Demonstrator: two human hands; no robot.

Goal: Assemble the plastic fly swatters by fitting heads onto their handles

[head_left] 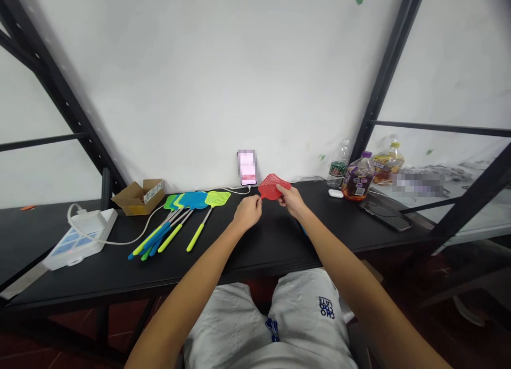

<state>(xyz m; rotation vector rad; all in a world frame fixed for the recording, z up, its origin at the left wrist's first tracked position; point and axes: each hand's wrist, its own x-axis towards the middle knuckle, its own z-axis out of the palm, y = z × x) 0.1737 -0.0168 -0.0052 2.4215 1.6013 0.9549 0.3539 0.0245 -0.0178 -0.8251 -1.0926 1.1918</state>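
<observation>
Above the middle of the black table, my two hands hold a red fly swatter head with a mesh face. My left hand is closed at its narrow neck. On the right edge of the mesh, my right hand pinches with thumb and fingers. No long handle shows on the red piece; my left hand may hide part of it. To the left lie several fly swatters in blue, green and yellow, overlapping, their handles toward me. A single yellow-green swatter lies at their right side. Something blue is partly hidden beneath my right forearm.
A phone leans on the wall, cabled. An open cardboard box and a white power strip stand left. On the right are a water bottle, drink bottles, a white case and a dark phone. Black metal posts flank the table.
</observation>
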